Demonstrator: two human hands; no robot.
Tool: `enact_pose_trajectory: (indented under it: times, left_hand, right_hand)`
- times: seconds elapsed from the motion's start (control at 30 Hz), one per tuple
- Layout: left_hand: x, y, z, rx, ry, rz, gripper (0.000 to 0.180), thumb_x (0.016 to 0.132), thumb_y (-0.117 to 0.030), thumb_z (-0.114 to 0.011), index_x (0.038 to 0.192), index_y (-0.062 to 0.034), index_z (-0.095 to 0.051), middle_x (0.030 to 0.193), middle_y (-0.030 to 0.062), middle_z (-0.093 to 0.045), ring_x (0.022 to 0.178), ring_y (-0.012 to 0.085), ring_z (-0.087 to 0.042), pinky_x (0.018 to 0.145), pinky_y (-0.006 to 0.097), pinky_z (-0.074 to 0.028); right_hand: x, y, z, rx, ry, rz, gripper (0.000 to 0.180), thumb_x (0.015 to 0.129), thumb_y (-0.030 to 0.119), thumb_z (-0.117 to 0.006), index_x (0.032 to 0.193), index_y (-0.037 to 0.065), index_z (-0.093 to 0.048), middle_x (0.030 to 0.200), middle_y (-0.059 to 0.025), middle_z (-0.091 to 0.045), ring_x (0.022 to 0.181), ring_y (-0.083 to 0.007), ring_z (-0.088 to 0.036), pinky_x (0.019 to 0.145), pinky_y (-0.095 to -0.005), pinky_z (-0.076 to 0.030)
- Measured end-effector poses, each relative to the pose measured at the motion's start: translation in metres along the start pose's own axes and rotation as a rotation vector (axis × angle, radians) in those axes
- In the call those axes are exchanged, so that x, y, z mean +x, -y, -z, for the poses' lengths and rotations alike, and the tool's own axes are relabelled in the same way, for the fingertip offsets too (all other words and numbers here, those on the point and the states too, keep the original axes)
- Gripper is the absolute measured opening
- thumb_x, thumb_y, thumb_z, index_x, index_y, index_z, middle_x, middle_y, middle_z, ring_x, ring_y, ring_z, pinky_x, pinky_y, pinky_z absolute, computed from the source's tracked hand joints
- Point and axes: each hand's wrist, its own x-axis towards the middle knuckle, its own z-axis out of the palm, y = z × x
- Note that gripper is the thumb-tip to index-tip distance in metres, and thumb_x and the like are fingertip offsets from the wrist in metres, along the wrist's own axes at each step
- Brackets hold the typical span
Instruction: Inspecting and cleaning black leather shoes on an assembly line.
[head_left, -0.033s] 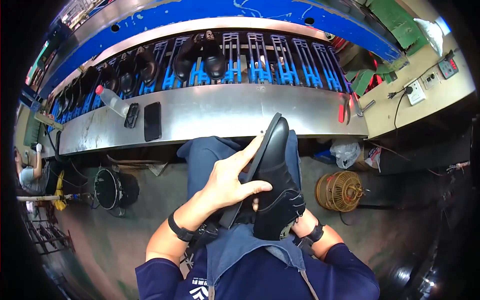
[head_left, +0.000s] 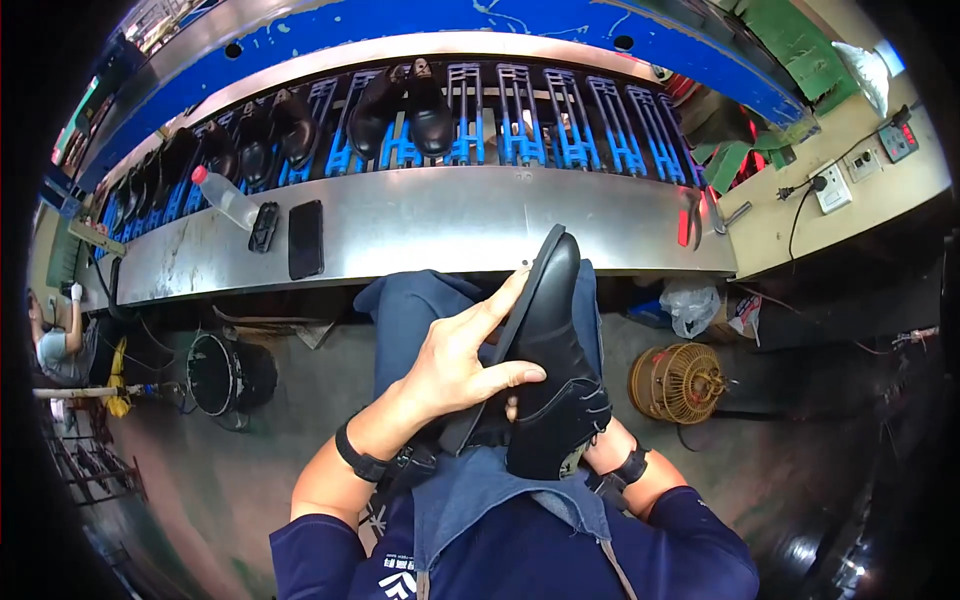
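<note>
The left hand [head_left: 455, 365] is lying spread against the sole side of a black leather shoe [head_left: 548, 360], fingers stretched along the edge and thumb pressing toward the upper, while the right hand [head_left: 600, 440] is sitting mostly hidden behind the heel end, apparently gripping the shoe from below; how firmly its fingers are closing cannot be told. The shoe is standing tilted on the person's lap, toe pointing away toward the steel bench [head_left: 420, 225] just beyond the hands. As a judgement, the open, flat left hand is steadying rather than clamping, so the smooth leather could be slipping sideways off the lap if the hidden right hand is loosening; a fall would be sending the shoe down to the floor between the knees and the bench. The long toe is also sitting near the bench edge and could be knocking against it if pushed forward. Beyond the left hand, on the bench, a dark phone [head_left: 306, 238], a small black case [head_left: 264, 226] and a clear bottle with a red cap [head_left: 224, 196] are lying. Farther off, black shoes [head_left: 405, 105] are resting on blue racks [head_left: 560, 125]. A black bucket [head_left: 225, 375] is standing left of the left hand, a round wire fan [head_left: 677, 383] right of the right hand.
</note>
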Motion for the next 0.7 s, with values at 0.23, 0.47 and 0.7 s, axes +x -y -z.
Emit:
enact_pose_trajectory:
  times: [0.23, 0.47, 0.7]
  left_hand:
    - [-0.012, -0.011, 0.007, 0.045, -0.046, -0.162, 0.118, 0.071, -0.032, -0.091, 0.158, -0.0020, -0.016, 0.149, 0.0252, -0.047, 0.130, 0.0352, -0.056, 0.106, 0.040, -0.047]
    - [-0.017, 0.019, 0.020, -0.799, -0.410, 0.142, 0.063, 0.082, -0.021, -0.076, 0.133, -0.0013, -0.046, 0.118, 0.0115, -0.061, 0.111, 0.0210, -0.060, 0.098, 0.037, -0.049]
    - [-0.045, 0.062, 0.033, -1.390, -0.231, 0.339, 0.061, 0.086, -0.039, -0.063, 0.129, 0.0036, -0.055, 0.118, 0.0221, -0.066, 0.102, 0.0343, -0.069, 0.093, 0.046, -0.057]
  right_hand:
    - [0.030, 0.003, -0.036, -0.635, -0.475, 0.231, 0.056, 0.109, 0.045, -0.029, 0.139, 0.002, -0.047, 0.125, -0.0159, -0.063, 0.114, -0.0228, -0.064, 0.098, -0.0380, -0.055]
    - [0.061, -0.002, -0.074, -1.100, -0.477, 0.234, 0.046, 0.107, 0.037, -0.042, 0.130, -0.002, -0.048, 0.111, -0.0164, -0.066, 0.101, -0.0226, -0.064, 0.092, -0.0350, -0.048]
    - [0.077, 0.054, -0.072, -1.529, -0.341, 0.184, 0.031, 0.090, 0.023, -0.071, 0.107, 0.001, -0.058, 0.063, -0.0118, -0.065, 0.055, -0.0209, -0.066, 0.054, -0.0327, -0.050]
